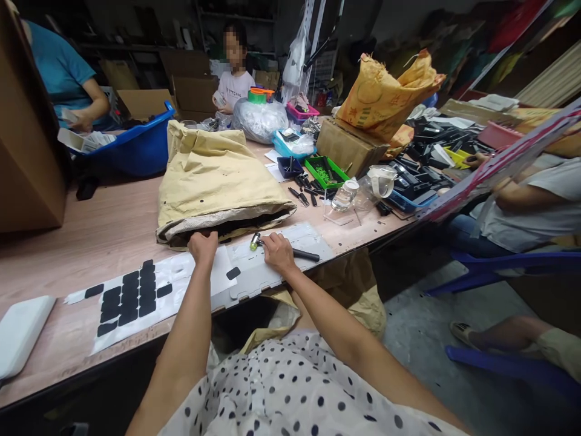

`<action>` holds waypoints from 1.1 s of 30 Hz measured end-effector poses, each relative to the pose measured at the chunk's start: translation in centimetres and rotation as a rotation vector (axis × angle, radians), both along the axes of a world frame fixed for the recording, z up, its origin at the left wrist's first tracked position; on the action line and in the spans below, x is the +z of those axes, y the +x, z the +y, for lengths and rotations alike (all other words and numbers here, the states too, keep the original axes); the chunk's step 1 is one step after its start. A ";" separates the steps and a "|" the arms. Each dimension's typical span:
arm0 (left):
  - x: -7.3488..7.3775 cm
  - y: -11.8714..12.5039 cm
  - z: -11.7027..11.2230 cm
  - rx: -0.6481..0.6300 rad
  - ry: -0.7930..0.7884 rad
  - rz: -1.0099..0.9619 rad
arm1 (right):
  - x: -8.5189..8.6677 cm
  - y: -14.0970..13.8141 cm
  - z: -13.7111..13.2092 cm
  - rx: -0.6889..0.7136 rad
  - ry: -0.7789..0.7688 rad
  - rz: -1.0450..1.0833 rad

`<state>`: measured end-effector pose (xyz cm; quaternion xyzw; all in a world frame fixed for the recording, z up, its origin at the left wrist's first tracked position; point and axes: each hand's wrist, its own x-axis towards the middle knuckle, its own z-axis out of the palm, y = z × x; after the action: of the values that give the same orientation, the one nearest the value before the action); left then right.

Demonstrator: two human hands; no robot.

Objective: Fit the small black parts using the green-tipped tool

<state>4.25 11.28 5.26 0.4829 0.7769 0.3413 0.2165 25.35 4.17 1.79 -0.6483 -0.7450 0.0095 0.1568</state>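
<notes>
My left hand point(203, 247) is at the mouth of a yellow sack point(218, 175) lying on the table. Its fingers look curled, and their tips are lost in the dark opening, so what they pinch is hidden. My right hand point(278, 251) is closed around a small hammer point(306, 255), whose metal head with a yellow-green face points left and whose black grip sticks out to the right. Beneath it lies a pale flat board point(254, 275). One black rounded pad point(233, 273) rests between my hands. To the left, a white sheet point(175, 266) carries rows of similar black pads point(130, 297).
A white block point(22, 333) is at the table's left end, with a cardboard box point(27, 121) and a blue tub point(131, 145) behind. Beyond the sack are a green tray point(327, 172), black parts and a clear jug point(381, 181). Other people sit left, behind and right.
</notes>
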 end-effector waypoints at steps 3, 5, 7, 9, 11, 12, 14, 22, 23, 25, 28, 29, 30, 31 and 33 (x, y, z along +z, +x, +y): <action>0.0 -0.3 1.5 0.022 -0.080 0.028 | -0.1 -0.1 0.1 -0.002 0.003 0.002; 0.0 -0.8 1.2 0.036 -0.112 0.054 | -0.2 -0.1 0.1 0.001 0.008 0.007; 0.1 -1.6 0.2 0.049 -0.103 0.079 | -0.2 -0.1 0.1 0.006 0.013 0.011; 0.0 -2.4 -1.5 0.018 -0.039 0.041 | -0.2 -0.1 0.0 0.008 0.014 0.013; -0.4 -2.9 -3.5 -0.078 0.028 -0.054 | -0.1 -0.1 0.0 0.007 0.013 0.014; -0.7 -2.9 -4.5 -0.154 0.050 -0.098 | -0.1 -0.1 0.0 0.005 0.011 0.014; -1.3 -2.7 -6.0 -0.344 0.071 -0.134 | 0.0 -0.1 0.0 -0.002 0.001 0.012; -4.0 -2.2 -6.7 -0.635 0.198 0.006 | 0.0 -0.1 0.1 -0.008 -0.011 0.013; -4.2 -2.3 -6.7 -0.638 0.200 0.002 | 0.0 0.0 0.2 -0.009 -0.013 0.016; -4.5 -2.3 -6.6 -0.638 0.196 -0.007 | 0.1 0.2 0.2 -0.007 -0.019 0.030; -4.6 -2.3 -6.6 -0.616 0.187 -0.011 | 0.3 0.6 0.1 0.001 -0.025 0.074; -4.6 -2.2 -6.6 -0.608 0.187 -0.013 | 0.4 0.6 -0.1 0.005 -0.014 0.097; -4.7 -2.2 -6.6 -0.603 0.187 -0.018 | 0.5 0.6 -0.2 0.012 0.006 0.126; -4.7 -2.1 -6.6 -0.602 0.187 -0.024 | 0.5 0.5 -0.5 0.024 0.035 0.161; -4.9 -2.0 -6.5 -0.609 0.186 -0.040 | 0.5 0.0 -1.1 0.069 0.095 0.251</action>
<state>2.25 4.75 0.40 0.7040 0.5577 0.3399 0.2789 25.31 3.04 2.30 -0.6080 -0.7410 0.0605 0.2787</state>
